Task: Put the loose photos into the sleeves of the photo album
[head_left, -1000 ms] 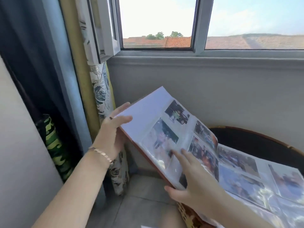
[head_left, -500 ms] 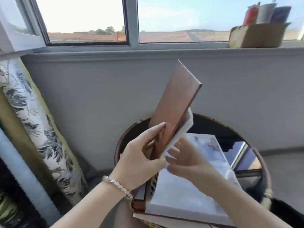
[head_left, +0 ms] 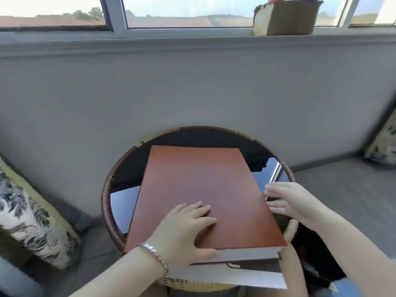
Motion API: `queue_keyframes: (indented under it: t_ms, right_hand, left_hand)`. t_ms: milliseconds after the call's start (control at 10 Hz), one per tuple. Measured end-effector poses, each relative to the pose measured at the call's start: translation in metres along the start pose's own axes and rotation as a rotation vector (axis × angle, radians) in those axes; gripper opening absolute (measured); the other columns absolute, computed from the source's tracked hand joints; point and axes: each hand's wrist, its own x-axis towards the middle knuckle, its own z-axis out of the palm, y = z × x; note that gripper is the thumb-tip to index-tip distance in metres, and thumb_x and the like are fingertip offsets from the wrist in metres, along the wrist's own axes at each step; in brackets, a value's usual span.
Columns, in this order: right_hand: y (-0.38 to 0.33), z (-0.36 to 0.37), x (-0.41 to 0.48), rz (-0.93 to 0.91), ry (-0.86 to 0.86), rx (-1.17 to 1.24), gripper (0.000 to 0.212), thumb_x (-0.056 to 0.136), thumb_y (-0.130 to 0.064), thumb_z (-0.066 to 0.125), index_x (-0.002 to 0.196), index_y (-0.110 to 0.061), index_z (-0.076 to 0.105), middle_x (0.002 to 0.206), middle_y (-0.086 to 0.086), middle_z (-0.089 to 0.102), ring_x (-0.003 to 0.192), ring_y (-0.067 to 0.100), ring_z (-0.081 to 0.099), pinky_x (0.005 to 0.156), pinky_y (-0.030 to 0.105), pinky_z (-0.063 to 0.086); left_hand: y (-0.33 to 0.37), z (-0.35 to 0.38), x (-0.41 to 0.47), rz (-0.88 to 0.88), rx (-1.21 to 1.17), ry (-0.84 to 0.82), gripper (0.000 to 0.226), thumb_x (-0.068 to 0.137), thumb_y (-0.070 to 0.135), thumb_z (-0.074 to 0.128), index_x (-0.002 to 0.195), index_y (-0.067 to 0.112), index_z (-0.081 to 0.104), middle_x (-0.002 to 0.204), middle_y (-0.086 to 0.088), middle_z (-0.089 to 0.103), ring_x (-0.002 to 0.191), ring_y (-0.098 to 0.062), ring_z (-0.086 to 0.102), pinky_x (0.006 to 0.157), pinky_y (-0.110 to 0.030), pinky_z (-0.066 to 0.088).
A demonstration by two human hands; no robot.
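The photo album (head_left: pixel 199 189) lies shut on the round glass tabletop (head_left: pixel 123 202), reddish-brown cover up, filling most of the middle of it. Its near edge reaches past the woven rim (head_left: pixel 106 196) on the near side, where the pale block of pages shows under the cover. Beneath it, at the near edge, a flat pale sheet or board (head_left: pixel 235 277) sticks out; what it is cannot be told.

The left hand (head_left: pixel 184 230) rests on the near left part of the cover, palm down, fingers spread and almost flat, the thumb lying along the near edge against the pages. Its grip is wide and holds nothing. A metal bracelet (head_left: pixel 155 254) sits on that wrist.

The right hand (head_left: pixel 287 200) is at the right edge of the album, fingers straight and pointing left, the grip wide. The fingertips reach the edge of the cover, but whether they touch it cannot be told.

On the far side, a cardboard box (head_left: pixel 285 18) stands on the windowsill (head_left: pixel 171 39) above the grey wall. A patterned roll of fabric (head_left: pixel 27 221) leans at the left.
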Motion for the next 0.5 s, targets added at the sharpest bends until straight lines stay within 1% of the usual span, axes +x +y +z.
queue_keyframes:
  t_ms: [100,200,300,400,500]
  right_hand:
    - [0.007,0.021,0.005,-0.202,0.185,-0.594,0.039,0.092,-0.024,0.055,0.130,-0.016,0.051,0.133,-0.001,0.051,0.121,0.015,0.049,0.100,0.026,0.036]
    - [0.008,0.050,0.016,-0.324,0.200,-0.868,0.048,0.094,-0.039,0.048,0.139,-0.024,0.040,0.151,0.003,0.028,0.140,0.017,0.024,0.109,0.030,0.025]
    - [0.013,0.062,0.028,-0.250,0.126,-1.049,0.053,0.094,-0.047,0.043,0.142,-0.027,0.035,0.151,0.006,0.027,0.141,0.021,0.020,0.113,0.037,0.025]
    - [0.018,0.065,0.036,-0.292,0.136,-1.240,0.051,0.093,-0.050,0.039,0.139,-0.028,0.039,0.138,0.002,0.042,0.129,0.020,0.036,0.104,0.035,0.037]
    - [0.010,0.055,0.038,-0.267,0.060,-1.222,0.045,0.092,-0.046,0.045,0.134,-0.029,0.046,0.133,-0.002,0.047,0.121,0.017,0.045,0.098,0.033,0.043]
  left_hand:
    - [-0.017,-0.004,-0.005,-0.237,-0.024,0.039,0.108,0.051,0.091,-0.010,0.144,0.045,0.022,0.155,0.019,-0.003,0.140,0.001,-0.010,0.117,-0.035,-0.009]
    - [-0.041,-0.009,-0.007,-0.466,0.053,0.006,0.072,0.080,0.077,0.009,0.145,0.048,0.005,0.157,0.008,-0.014,0.143,-0.016,-0.017,0.116,-0.043,-0.002]
    - [-0.048,-0.011,-0.009,-0.446,0.033,-0.026,0.076,0.074,0.079,0.007,0.144,0.050,0.005,0.156,0.012,-0.012,0.144,-0.014,-0.016,0.118,-0.038,0.002]
    - [-0.048,-0.023,-0.004,-0.454,-0.019,-0.039,0.057,0.091,0.062,0.033,0.143,0.046,0.021,0.157,0.011,0.004,0.145,-0.016,-0.001,0.118,-0.039,0.006]
    - [-0.051,-0.047,0.005,-0.467,-0.124,0.040,0.034,0.093,0.048,0.044,0.121,0.037,0.057,0.138,0.009,0.049,0.129,-0.014,0.041,0.113,-0.036,0.024]
